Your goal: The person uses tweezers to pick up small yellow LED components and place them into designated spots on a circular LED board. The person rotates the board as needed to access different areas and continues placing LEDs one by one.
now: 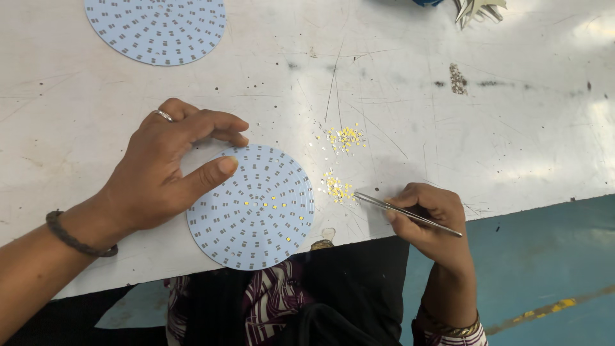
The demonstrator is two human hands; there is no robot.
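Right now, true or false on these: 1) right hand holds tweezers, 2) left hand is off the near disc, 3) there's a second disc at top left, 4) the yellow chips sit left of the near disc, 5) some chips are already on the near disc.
1) True: the right hand holds the tweezers.
2) False: the left hand steadies the near round board, its fingers on the board's edge.
3) True: a second round board lies at top left.
4) False: the small yellow chips lie on the table to the board's right.
5) True: a few yellow chips sit near its centre.
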